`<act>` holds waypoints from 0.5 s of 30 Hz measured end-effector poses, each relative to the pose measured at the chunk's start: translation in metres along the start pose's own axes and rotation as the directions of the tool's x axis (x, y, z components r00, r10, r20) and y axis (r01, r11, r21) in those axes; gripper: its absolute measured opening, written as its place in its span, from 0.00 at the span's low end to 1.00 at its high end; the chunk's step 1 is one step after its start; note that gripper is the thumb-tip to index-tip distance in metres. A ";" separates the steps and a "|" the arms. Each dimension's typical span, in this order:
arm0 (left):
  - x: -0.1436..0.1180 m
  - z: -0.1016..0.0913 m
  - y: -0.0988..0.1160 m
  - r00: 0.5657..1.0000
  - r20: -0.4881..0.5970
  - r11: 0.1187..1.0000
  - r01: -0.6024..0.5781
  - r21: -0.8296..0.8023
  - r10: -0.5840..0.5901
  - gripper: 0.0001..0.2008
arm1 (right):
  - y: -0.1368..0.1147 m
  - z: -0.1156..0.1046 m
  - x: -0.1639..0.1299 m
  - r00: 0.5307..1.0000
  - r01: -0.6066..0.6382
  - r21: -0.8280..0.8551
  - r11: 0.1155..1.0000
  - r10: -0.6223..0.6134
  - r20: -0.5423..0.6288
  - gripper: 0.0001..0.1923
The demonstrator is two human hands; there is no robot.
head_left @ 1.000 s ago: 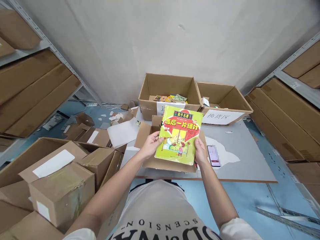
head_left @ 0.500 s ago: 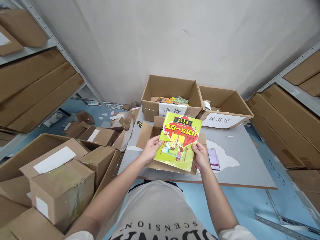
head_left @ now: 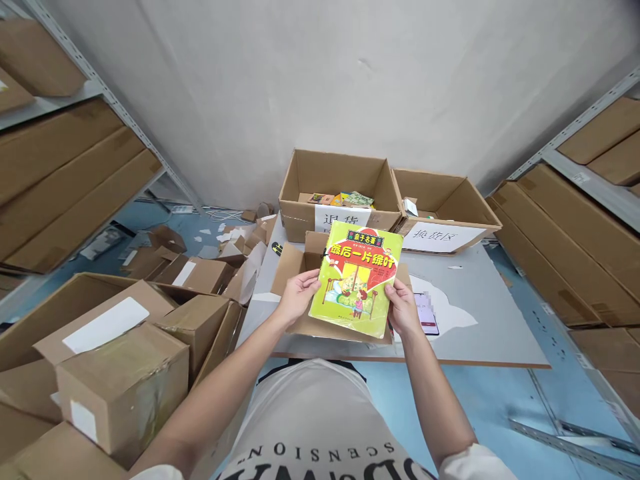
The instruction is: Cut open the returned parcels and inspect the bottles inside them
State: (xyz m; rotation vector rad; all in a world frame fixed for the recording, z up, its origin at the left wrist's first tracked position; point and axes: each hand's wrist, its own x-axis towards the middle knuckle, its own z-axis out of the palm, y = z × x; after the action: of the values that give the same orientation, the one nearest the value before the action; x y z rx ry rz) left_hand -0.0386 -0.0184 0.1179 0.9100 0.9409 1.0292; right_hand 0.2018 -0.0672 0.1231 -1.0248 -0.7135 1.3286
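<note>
Little has shifted since the earlier frames: both hands, left hand (head_left: 296, 295) and right hand (head_left: 403, 308), stay closed on the green picture book (head_left: 357, 280), cover up, above the opened carton (head_left: 300, 267) on the table (head_left: 490, 320); it is not yet sorted into the labelled boxes (head_left: 335, 180).

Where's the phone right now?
Head view: the phone lies on the grey board, just right of the right hand holding the book.

Left hand (head_left: 296, 297) and right hand (head_left: 403, 311) raised, each grip closed.
</note>
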 end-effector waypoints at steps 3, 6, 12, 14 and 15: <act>0.002 -0.002 -0.004 1.000 -0.003 0.999 -0.019 0.033 0.019 0.33 | 0.001 -0.003 0.000 1.000 0.003 -0.021 1.000 -0.003 -0.012 0.21; -0.005 0.002 -0.005 0.983 -0.059 0.967 -0.162 0.195 0.176 0.31 | -0.001 -0.002 -0.001 0.999 0.039 -0.076 0.996 -0.041 -0.022 0.21; -0.038 0.047 0.000 0.912 0.318 0.911 -0.340 0.233 0.259 0.32 | -0.006 0.038 -0.016 0.960 0.275 -0.410 0.870 -0.271 0.069 0.21; -0.040 0.059 -0.002 0.905 0.336 0.950 -0.303 0.074 0.262 0.33 | -0.006 0.056 -0.023 0.924 0.376 -0.567 0.733 -0.345 0.166 0.22; -0.038 0.061 -0.004 0.912 0.309 0.960 -0.279 -0.010 0.268 0.32 | -0.006 0.064 -0.025 0.902 0.425 -0.620 0.659 -0.365 0.230 0.22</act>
State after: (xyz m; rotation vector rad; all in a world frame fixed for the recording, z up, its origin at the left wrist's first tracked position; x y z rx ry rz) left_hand 0.0108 -0.0654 0.1418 1.2179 0.5792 1.0692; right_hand 0.1440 -0.0798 0.1585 -1.2685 -1.4579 0.7253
